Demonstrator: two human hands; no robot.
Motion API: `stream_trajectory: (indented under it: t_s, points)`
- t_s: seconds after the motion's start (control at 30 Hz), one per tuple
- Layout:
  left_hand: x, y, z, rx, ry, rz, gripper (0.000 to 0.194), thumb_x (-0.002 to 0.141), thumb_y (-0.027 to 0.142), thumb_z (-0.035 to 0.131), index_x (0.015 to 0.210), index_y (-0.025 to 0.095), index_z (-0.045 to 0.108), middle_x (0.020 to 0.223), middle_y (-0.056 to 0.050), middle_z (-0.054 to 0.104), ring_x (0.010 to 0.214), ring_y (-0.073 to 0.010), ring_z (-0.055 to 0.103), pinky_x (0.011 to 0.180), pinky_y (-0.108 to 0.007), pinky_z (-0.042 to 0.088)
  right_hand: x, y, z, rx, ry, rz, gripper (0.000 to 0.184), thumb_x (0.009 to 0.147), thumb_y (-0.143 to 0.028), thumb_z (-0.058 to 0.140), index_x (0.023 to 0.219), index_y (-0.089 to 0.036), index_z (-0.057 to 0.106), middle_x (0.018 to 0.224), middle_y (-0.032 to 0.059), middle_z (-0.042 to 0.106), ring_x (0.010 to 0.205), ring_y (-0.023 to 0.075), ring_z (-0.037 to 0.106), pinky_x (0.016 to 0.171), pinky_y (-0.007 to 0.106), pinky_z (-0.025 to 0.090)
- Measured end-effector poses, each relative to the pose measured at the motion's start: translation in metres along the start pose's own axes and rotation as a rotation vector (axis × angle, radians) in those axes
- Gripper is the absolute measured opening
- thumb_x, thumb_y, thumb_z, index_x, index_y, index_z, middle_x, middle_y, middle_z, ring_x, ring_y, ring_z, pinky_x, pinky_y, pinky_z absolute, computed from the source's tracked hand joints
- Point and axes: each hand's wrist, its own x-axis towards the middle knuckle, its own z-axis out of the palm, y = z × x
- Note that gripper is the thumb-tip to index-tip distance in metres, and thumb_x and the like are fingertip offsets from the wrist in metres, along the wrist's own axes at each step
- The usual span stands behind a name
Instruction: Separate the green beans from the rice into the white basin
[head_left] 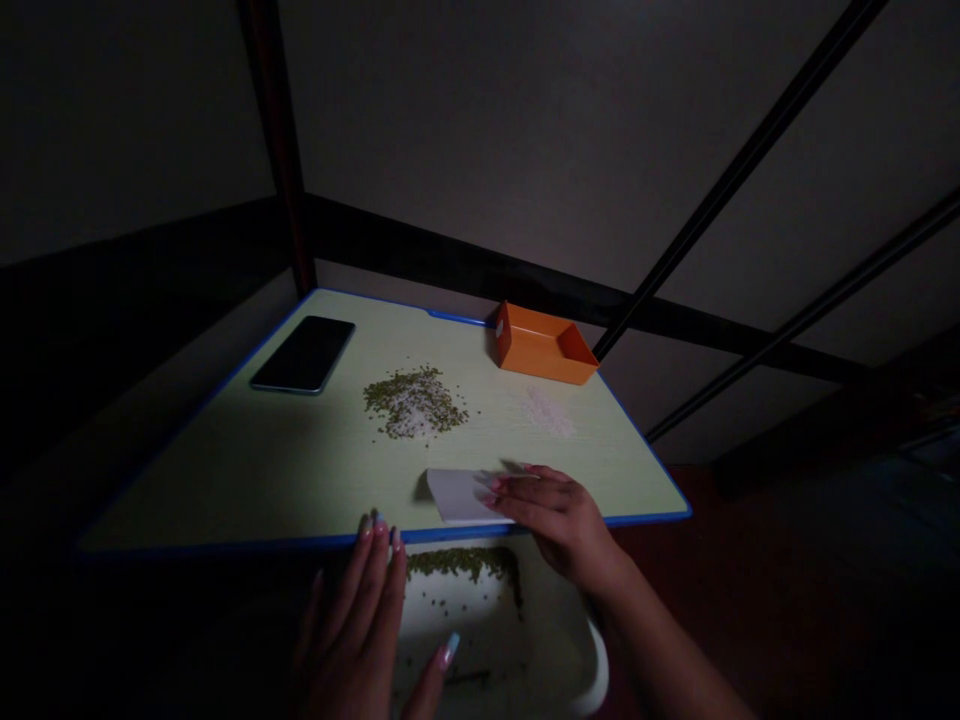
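Note:
My right hand lies with fingers stretched flat on a white card at the near edge of a pale green table. My left hand is open, its fingertips touching the table's blue front edge, above a white basin held below the edge. The basin holds green beans. A pile of green beans mixed with white grains sits in the middle of the table. A small patch of white grains lies further right.
An orange tray stands at the far right corner. A dark phone lies at the far left. Dark poles rise behind the table. The surroundings are very dim.

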Motion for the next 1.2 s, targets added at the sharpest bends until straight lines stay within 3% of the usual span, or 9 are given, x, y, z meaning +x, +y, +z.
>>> stream_trajectory:
  t_s: [0.17,0.3,0.53,0.7,1.2]
  points:
    - [0.003,0.003,-0.004,-0.004,0.017,-0.018,0.081,0.086,0.046,0.047,0.153,0.01,0.017,0.149,-0.02,0.048,0.137,-0.0332,0.047,0.092,-0.054,0.057,-0.005,0.0,-0.008,0.024,0.08,0.001,0.032,0.097,-0.014,0.043,0.119,-0.023,0.065,0.107,0.007,0.078,0.105,0.0142,0.072,0.099,0.035,0.053]
    - [0.003,0.003,-0.005,0.0,0.046,-0.032,0.08,0.086,0.045,0.046,0.152,0.01,0.019,0.148,-0.02,0.048,0.137,-0.0327,0.048,0.09,-0.053,0.058,-0.016,0.005,-0.02,-0.094,0.188,0.085,0.039,0.091,-0.006,0.047,0.122,-0.024,0.062,0.104,0.0069,0.079,0.097,0.0156,0.075,0.095,0.036,0.056]
    - [0.002,0.004,-0.005,-0.005,0.06,-0.021,0.077,0.086,0.043,0.048,0.15,0.008,0.024,0.15,-0.02,0.047,0.138,-0.0338,0.046,0.09,-0.054,0.057,-0.04,-0.009,-0.03,-0.142,0.096,0.086,0.029,0.094,-0.013,0.05,0.118,-0.022,0.064,0.104,0.008,0.078,0.099,0.018,0.074,0.098,0.039,0.054]
    - [0.001,0.004,-0.004,-0.011,0.058,-0.021,0.076,0.086,0.046,0.048,0.148,0.008,0.028,0.151,-0.02,0.046,0.14,-0.0342,0.044,0.092,-0.053,0.056,-0.049,-0.018,-0.029,-0.135,0.11,0.087,0.029,0.095,-0.012,0.047,0.117,-0.021,0.063,0.101,0.0077,0.079,0.097,0.0176,0.074,0.097,0.039,0.054]
    - [0.001,0.004,-0.003,0.011,0.088,-0.012,0.075,0.086,0.048,0.047,0.146,0.005,0.033,0.15,-0.021,0.046,0.139,-0.0339,0.045,0.092,-0.052,0.057,-0.039,-0.032,-0.024,-0.1,0.09,0.06,0.035,0.089,-0.003,0.047,0.117,-0.017,0.061,0.101,0.0079,0.078,0.099,0.017,0.073,0.1,0.038,0.049]
